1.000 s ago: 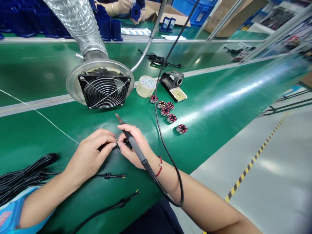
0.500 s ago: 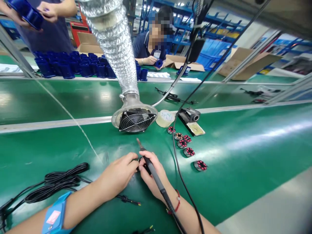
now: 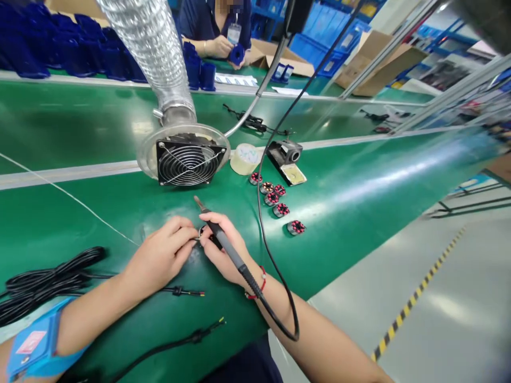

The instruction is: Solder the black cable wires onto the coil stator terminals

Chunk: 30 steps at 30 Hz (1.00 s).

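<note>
My right hand grips a black soldering iron, tip pointing up and away toward the fume fan, and its fingertips also hold a small round part that is mostly hidden. My left hand pinches a thin wire end at that same spot, fingers closed and touching the right hand. The iron's black cord loops over my right forearm. Two black cables with stripped ends lie just below my hands on the green bench.
Several small wound motor stators sit in a row to the right, near a tape roll and an iron stand with sponge. A coil of black cable lies at left. Another person works behind blue parts across the bench.
The view tilted up and then back down. My hands stay together at the small part, with the iron held the same way.
</note>
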Available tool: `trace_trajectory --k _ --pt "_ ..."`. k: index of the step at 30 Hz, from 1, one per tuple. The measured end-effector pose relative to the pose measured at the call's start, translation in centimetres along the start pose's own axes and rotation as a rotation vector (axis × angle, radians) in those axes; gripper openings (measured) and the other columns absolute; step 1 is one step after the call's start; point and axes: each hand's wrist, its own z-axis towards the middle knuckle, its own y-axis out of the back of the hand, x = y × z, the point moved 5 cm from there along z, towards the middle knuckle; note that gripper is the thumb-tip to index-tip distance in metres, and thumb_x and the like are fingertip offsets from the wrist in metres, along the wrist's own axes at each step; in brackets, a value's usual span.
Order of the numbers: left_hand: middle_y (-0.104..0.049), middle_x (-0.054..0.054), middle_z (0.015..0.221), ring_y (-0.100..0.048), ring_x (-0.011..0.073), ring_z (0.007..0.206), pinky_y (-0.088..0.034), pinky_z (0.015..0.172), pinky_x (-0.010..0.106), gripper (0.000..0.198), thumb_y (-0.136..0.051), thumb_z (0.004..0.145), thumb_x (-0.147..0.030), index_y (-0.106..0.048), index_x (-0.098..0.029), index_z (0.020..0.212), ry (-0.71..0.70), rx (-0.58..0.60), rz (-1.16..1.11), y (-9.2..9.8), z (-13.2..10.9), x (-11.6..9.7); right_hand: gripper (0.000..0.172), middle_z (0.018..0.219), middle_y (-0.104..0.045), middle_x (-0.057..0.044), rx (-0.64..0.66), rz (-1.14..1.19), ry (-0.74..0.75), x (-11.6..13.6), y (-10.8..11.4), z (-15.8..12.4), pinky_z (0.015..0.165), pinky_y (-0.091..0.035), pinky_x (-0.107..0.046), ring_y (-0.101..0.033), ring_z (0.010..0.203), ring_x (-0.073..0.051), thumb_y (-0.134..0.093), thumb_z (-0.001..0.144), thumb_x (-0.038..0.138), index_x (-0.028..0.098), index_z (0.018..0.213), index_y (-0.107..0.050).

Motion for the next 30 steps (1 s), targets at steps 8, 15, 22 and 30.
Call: trace_trajectory --k 8,15,22,30 --pt "-0.070 0.003 0.091 -0.068 0.0142 0.079 -0.054 0.073 0.024 0.021 -0.049 0.099 -0.014 -0.068 -0.019 0.090 0.089 0.085 -0.078 0.0 0.4 0.1 0.040 0.097 -0.072 -0.001 0.019 -0.066 0.036 0.6 0.3 0.2 0.097 -0.056 -0.037 -0.069 0.097 -0.018 -0.054 0.092 0.012 0.027 0.129 -0.056" --pt "-0.066 0.002 0.080 -0.060 0.0148 0.069 -0.048 0.066 0.028 0.021 -0.049 0.090 -0.023 -0.061 -0.021 0.074 0.361 0.218 -0.217 -0.7 0.7 1.5 0.052 0.101 -0.077 0.000 0.167 -0.252 0.224 1.0 1.0 0.0 0.097 -0.050 -0.042 -0.063 0.106 -0.022 -0.054 0.087 0.005 0.026 0.135 -0.053" --pt "-0.062 0.002 0.079 -0.054 0.0141 0.063 -0.044 0.062 0.029 0.020 -0.048 0.085 -0.028 -0.061 -0.021 0.072 0.504 0.276 -0.260 -1.2 0.6 2.1 0.035 0.096 -0.076 0.001 0.090 -0.253 0.179 0.3 0.4 0.4 0.096 -0.052 -0.039 -0.064 0.099 -0.020 -0.051 0.097 0.014 0.028 0.130 -0.057" --pt "-0.063 0.002 0.081 -0.055 0.0151 0.065 -0.044 0.065 0.030 0.015 -0.051 0.083 -0.027 -0.062 -0.021 0.074 0.491 0.272 -0.240 -1.4 0.4 2.2 0.043 0.105 -0.077 0.000 0.039 -0.195 0.123 2.4 2.4 -0.7 0.103 -0.055 -0.040 -0.069 0.111 -0.020 -0.057 0.095 0.011 0.029 0.134 -0.057"
